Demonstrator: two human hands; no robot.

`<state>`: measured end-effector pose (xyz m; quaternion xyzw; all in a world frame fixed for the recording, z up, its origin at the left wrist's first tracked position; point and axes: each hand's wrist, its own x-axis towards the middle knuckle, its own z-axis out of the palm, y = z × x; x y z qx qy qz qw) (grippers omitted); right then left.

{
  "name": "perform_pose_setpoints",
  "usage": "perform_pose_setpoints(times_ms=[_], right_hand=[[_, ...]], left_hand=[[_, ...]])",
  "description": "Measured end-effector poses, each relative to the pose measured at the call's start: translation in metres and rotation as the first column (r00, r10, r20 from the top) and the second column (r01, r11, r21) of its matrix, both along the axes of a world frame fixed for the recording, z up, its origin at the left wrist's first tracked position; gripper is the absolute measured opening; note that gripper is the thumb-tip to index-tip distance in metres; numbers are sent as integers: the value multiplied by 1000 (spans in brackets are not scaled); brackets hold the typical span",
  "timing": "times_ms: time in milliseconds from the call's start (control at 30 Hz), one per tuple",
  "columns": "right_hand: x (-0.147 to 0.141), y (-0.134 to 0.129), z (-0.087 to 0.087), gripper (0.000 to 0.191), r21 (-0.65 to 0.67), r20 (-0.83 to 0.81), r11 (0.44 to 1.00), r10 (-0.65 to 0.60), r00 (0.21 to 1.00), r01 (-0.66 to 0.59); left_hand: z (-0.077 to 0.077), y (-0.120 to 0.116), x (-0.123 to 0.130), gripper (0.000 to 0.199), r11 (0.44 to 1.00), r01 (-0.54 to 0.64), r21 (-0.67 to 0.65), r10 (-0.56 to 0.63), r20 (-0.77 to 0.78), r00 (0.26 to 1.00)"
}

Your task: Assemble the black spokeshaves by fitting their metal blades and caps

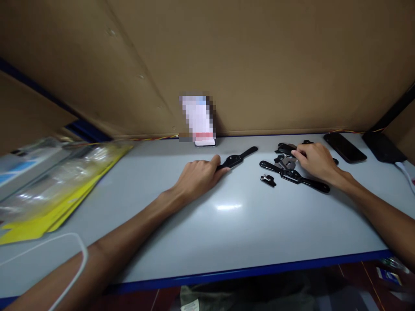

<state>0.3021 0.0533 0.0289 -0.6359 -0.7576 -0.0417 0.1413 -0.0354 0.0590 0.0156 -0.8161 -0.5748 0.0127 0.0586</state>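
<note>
Slanting forward over the table [188, 242], my arms [132, 229] lead to left hand [201, 175] and curled right hand [315, 159]: the first grips a tool [234, 161], left of the parts [287, 162]; the second meets them, whether gripping I can't tell from here

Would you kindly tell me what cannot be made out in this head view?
Head view:
- Near end of the held black tool: hidden by the left hand.
- Whatever the right hand may grip: its fingers are partly hidden behind its own back.
- Upright screen: its content is blurred by pixelation.
- White cord at lower left: both ends cut off by the picture's edges.
</note>
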Motion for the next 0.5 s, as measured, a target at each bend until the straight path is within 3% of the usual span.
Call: perform_pose_setpoints(times_ms=[133,233,300,367,500], right_hand=[[-16,-18,2,32,8,-73,978,208,975,-208],[-33,-38,-4,25,11,-135,896,441,887,-444],[-41,-48,-9,28,-21,-121,844,530,839,-536],[-44,-52,-13,32,-54,-77,837,541,838,-545],[-39,-45,-8,34,-9,2,923,385,923,-385]], left_hand=[[-7,6,-3,43,999,-33,19,31,67,997],[-9,4,-1,39,999,-20,27,16,124,992],[-9,1,2,38,999,19,38,-26,202,979],[-10,-2,4,37,996,66,52,-77,264,961],[-11,-3,4,37,988,137,71,-152,304,941]])
